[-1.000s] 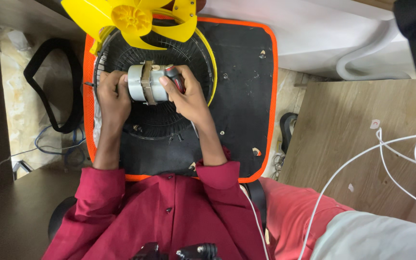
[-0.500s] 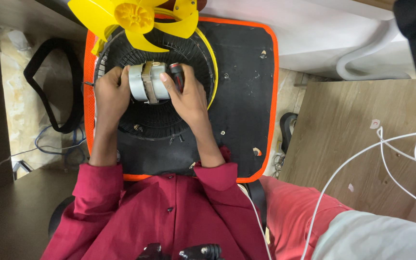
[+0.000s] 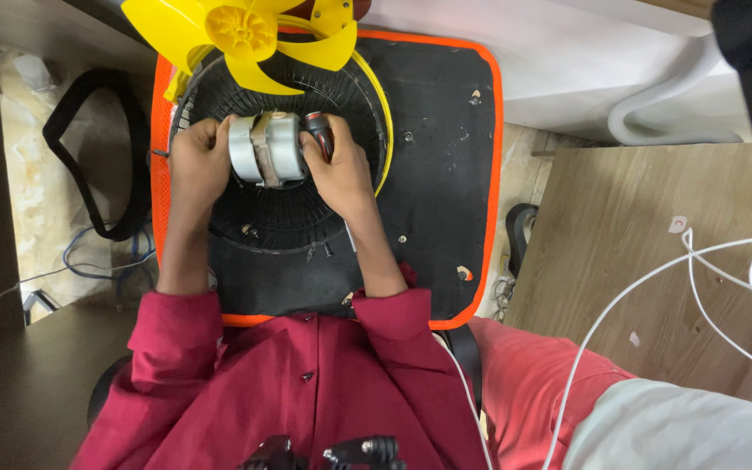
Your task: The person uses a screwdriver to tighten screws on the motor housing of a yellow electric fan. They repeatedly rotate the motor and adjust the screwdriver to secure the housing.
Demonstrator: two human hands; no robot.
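On the black mat, over the round black fan grille | I see my left hand and right hand both closed around the silver motor | red-handled screwdriver tucked in right grip | yellow fan blade lies detached beyond; motor seems unmounted, assembly unfinished.

- The motor looks like bare metal, silvery with a dull brushed sheen, wrapped by a darker metal band.
- The fan blade is seen as glossy yellow plastic, smooth all over.
- The fan guard is thin black wire, matt.
- The mat reads as matt black rubbery stuff, scuffed, edged in orange cloth.
- The board shows a matt wood grain.
- The shirt is soft maroon cloth.
- The cable is smooth white plastic.
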